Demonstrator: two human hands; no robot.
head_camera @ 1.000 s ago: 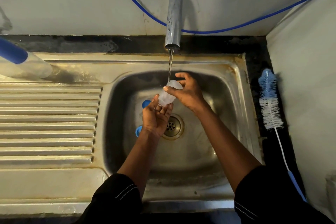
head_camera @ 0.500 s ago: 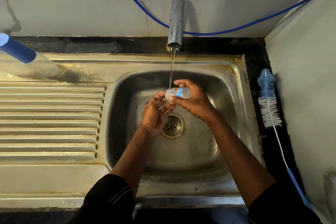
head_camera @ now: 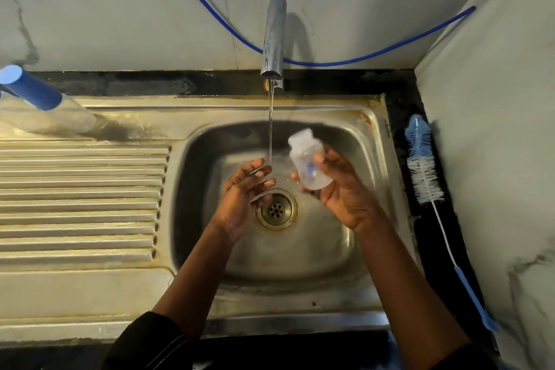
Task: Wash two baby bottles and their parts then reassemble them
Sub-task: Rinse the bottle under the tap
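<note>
My right hand [head_camera: 342, 189] holds a small clear baby bottle [head_camera: 307, 159] with blue markings over the sink basin [head_camera: 315, 249], its open neck tilted up and to the left, just right of the running water. My left hand [head_camera: 243, 192] is empty, palm up, fingers relaxed, fingertips under the stream from the tap [head_camera: 273, 39]. A second clear bottle with a blue cap [head_camera: 33, 93] stands at the far left on the sink top. The blue parts in the basin are hidden now.
A ribbed steel drainboard [head_camera: 81, 198] lies left of the basin. A blue and white bottle brush [head_camera: 423, 165] lies on the dark counter to the right, beside the wall. The drain [head_camera: 276, 210] sits between my hands. A blue hose [head_camera: 345, 61] runs along the back wall.
My hands have parted: the left let go of the bottle, and the right carried it to the right, out of the stream, and tipped its neck upward. The camera has tilted upward.
</note>
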